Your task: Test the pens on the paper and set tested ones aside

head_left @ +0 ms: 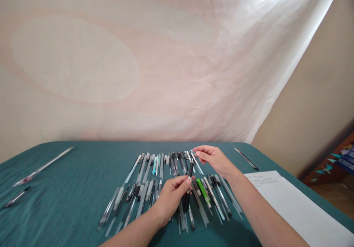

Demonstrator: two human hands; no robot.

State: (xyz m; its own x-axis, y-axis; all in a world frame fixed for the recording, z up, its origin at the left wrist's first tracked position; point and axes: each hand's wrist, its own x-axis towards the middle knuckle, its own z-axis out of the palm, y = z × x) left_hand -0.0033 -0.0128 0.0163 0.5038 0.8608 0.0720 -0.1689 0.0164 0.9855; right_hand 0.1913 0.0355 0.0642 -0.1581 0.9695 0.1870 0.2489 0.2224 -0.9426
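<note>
My left hand [173, 197] pinches a black pen [188, 188] between thumb and fingertips and holds it upright above a spread of several pens [155, 180] laid side by side on the teal tablecloth [69, 199]. My right hand [214, 159] hovers just beyond the pen's top, fingers curled, over the far end of the row. I cannot make out anything in it. A green pen [203, 192] lies in the row right of my left hand.
A sheet of white paper [298, 210] lies at the right near the table edge. A lone dark pen [246, 159] lies beyond it. Two more pens [41, 167] [16, 197] lie far left. A pale sheet hangs behind the table.
</note>
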